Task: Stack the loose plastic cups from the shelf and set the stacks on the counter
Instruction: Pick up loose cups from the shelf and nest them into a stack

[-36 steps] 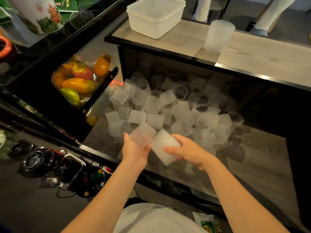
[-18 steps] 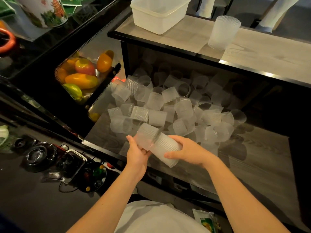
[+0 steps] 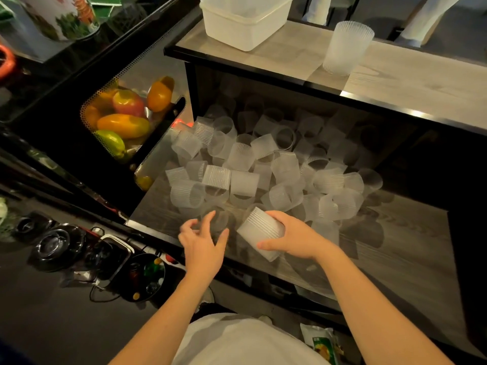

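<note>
Ribbed translucent plastic cups [image 3: 238, 180], loose on the shelf [image 3: 395, 248]: likely light, thin-walled, easily crushed, best taken around the wall; right hand [image 3: 295, 239] grasps a small nested stack [image 3: 259, 233], left hand [image 3: 201, 242] empty, fingers spread over a dim cup [image 3: 220, 219].

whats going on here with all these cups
A person is stacking loose cups from a shelf. The right hand grips a short stack tilted on its side. The left hand is open, reaching for a cup at the near edge of the pile. One finished stack stands on the counter.
</note>
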`<action>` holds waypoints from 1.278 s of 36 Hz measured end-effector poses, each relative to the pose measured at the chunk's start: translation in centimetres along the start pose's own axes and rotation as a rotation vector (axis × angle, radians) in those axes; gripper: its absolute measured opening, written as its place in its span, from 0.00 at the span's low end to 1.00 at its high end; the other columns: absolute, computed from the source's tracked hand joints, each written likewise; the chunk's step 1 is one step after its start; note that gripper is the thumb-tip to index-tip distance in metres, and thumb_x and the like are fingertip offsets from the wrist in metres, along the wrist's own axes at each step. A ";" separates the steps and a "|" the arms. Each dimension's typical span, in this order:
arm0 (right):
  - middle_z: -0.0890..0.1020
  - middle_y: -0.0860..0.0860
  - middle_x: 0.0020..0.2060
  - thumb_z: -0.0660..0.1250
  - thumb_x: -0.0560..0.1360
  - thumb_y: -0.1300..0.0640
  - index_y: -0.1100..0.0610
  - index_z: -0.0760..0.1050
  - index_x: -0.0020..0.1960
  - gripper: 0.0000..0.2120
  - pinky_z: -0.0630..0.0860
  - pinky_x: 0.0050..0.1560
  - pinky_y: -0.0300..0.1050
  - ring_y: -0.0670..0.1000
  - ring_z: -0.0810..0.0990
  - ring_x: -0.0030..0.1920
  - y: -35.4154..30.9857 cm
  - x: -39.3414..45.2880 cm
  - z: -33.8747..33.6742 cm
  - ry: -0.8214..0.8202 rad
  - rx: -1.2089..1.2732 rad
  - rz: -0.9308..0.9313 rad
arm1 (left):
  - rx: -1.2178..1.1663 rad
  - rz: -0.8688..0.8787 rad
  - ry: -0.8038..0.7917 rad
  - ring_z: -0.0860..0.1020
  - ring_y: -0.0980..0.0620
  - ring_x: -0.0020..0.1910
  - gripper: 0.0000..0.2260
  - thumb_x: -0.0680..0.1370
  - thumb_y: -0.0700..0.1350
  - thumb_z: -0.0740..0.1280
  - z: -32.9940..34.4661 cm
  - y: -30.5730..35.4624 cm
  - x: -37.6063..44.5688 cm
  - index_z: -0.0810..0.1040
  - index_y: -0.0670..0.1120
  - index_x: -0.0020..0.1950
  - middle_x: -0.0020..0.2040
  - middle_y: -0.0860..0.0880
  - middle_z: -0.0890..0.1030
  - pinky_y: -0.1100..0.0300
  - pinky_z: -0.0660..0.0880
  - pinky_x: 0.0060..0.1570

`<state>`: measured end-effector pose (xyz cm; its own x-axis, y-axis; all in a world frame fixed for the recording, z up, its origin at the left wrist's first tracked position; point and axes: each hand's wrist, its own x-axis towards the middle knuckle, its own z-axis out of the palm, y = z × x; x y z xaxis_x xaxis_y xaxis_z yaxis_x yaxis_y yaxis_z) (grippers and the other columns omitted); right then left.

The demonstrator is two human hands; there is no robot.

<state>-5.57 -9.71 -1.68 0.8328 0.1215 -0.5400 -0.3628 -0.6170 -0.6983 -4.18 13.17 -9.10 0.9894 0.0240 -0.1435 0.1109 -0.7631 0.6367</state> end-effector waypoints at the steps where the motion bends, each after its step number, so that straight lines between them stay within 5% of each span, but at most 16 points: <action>1: 0.74 0.38 0.60 0.78 0.68 0.40 0.42 0.64 0.74 0.39 0.75 0.54 0.39 0.40 0.75 0.57 0.1 0.1 0.2 0.010 0.006 0.004 | 0.136 0.011 -0.034 0.62 0.43 0.62 0.24 0.77 0.58 0.68 0.3 -0.6 0.5 0.68 0.57 0.72 0.70 0.42 0.58 0.50 0.70 0.60; 6: 0.74 0.39 0.61 0.77 0.68 0.40 0.43 0.63 0.75 0.40 0.74 0.52 0.38 0.40 0.75 0.57 0.1 0.1 0.8 0.017 0.016 0.028 | 0.334 0.064 -0.060 0.67 0.33 0.62 0.14 0.74 0.53 0.73 0.7 -1.9 1.8 0.78 0.47 0.55 0.69 0.37 0.65 0.42 0.70 0.59; 10: 0.74 0.41 0.62 0.76 0.68 0.38 0.45 0.62 0.75 0.42 0.74 0.51 0.39 0.42 0.75 0.58 0.3 0.1 0.8 0.013 -0.019 0.056 | 0.017 0.063 -0.100 0.66 0.40 0.65 0.08 0.78 0.50 0.69 -0.2 -1.6 1.5 0.77 0.47 0.46 0.67 0.44 0.69 0.49 0.68 0.61; 12: 0.74 0.41 0.63 0.76 0.67 0.37 0.44 0.61 0.75 0.42 0.75 0.54 0.41 0.43 0.75 0.59 0.3 0.2 0.9 0.006 -0.019 0.062 | -0.376 -0.098 -0.211 0.72 0.49 0.61 0.07 0.80 0.50 0.66 -1.4 -0.4 1.0 0.76 0.48 0.47 0.63 0.50 0.73 0.60 0.70 0.55; 15: 0.73 0.41 0.63 0.76 0.69 0.39 0.43 0.62 0.75 0.40 0.74 0.53 0.41 0.43 0.75 0.58 -0.3 0.2 0.6 -0.026 -0.025 0.045 | -0.754 -0.167 -0.221 0.75 0.57 0.60 0.05 0.81 0.45 0.66 -2.6 0.6 0.4 0.75 0.52 0.56 0.62 0.54 0.75 0.62 0.70 0.57; 22: 0.75 0.34 0.57 0.75 0.73 0.46 0.37 0.64 0.68 0.29 0.74 0.47 0.32 0.36 0.76 0.53 -2.1 0.5 -0.2 -0.092 0.049 -0.009 | -1.272 -0.351 -0.251 0.78 0.44 0.63 0.16 0.84 0.46 0.60 -4.7 0.1 1.5 0.71 0.47 0.71 0.65 0.42 0.78 0.46 0.74 0.64; 27: 0.72 0.38 0.67 0.77 0.69 0.41 0.38 0.59 0.78 0.43 0.74 0.64 0.45 0.43 0.74 0.63 -3.2 1.2 0.5 -0.182 -0.061 -0.051 | -0.984 -0.171 -0.405 0.74 0.55 0.67 0.25 0.80 0.52 0.62 -5.5 0.9 0.7 0.65 0.52 0.76 0.69 0.52 0.74 0.57 0.71 0.67; 30: 0.67 0.41 0.71 0.77 0.68 0.40 0.40 0.54 0.80 0.48 0.71 0.68 0.46 0.45 0.70 0.67 -4.0 1.6 1.1 -0.178 -0.101 -0.080 | -0.777 -0.066 -0.490 0.69 0.69 0.62 0.22 0.84 0.49 0.58 -5.1 2.3 0.1 0.60 0.54 0.78 0.69 0.58 0.67 0.75 0.70 0.54; 32: 0.68 0.40 0.71 0.78 0.67 0.39 0.40 0.56 0.80 0.48 0.71 0.68 0.48 0.45 0.70 0.68 -4.5 1.8 1.4 -0.164 -0.083 -0.091 | -0.711 -0.036 -0.494 0.67 0.69 0.63 0.21 0.84 0.50 0.55 -5.4 2.6 0.0 0.59 0.54 0.78 0.70 0.57 0.64 0.78 0.68 0.53; 35: 0.74 0.39 0.64 0.78 0.69 0.43 0.40 0.62 0.76 0.40 0.76 0.59 0.41 0.41 0.75 0.60 -5.0 2.0 1.5 -0.109 0.005 -0.112 | -0.696 -0.025 -0.206 0.66 0.56 0.69 0.20 0.83 0.52 0.57 -6.3 2.1 1.2 0.62 0.56 0.75 0.70 0.53 0.65 0.63 0.66 0.66; 38: 0.75 0.38 0.61 0.77 0.71 0.43 0.40 0.64 0.74 0.36 0.76 0.51 0.37 0.40 0.76 0.57 -5.3 2.3 1.7 -0.014 0.046 -0.110 | -0.452 -0.127 0.146 0.63 0.46 0.70 0.28 0.77 0.56 0.68 -6.8 0.7 4.6 0.61 0.52 0.74 0.70 0.48 0.65 0.53 0.64 0.64; 41: 0.75 0.39 0.61 0.77 0.70 0.42 0.41 0.64 0.74 0.37 0.78 0.54 0.41 0.41 0.76 0.58 -5.4 2.8 2.2 0.034 0.066 -0.091 | -0.186 -0.167 0.143 0.63 0.40 0.71 0.39 0.72 0.60 0.73 -7.2 -0.6 8.4 0.60 0.46 0.75 0.71 0.43 0.68 0.44 0.61 0.70; 46: 0.75 0.40 0.64 0.77 0.69 0.40 0.42 0.63 0.75 0.39 0.78 0.59 0.46 0.42 0.76 0.60 -5.5 3.3 2.7 0.036 0.073 -0.071 | -0.034 -0.105 0.078 0.66 0.39 0.70 0.28 0.79 0.55 0.66 -7.5 -1.5 10.6 0.64 0.44 0.75 0.70 0.41 0.72 0.44 0.66 0.68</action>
<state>-1.98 -3.81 -0.94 0.8715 0.1340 -0.4716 -0.3309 -0.5490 -0.7675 6.86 19.38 -5.86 0.9763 0.1534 -0.1524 0.2159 -0.7316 0.6466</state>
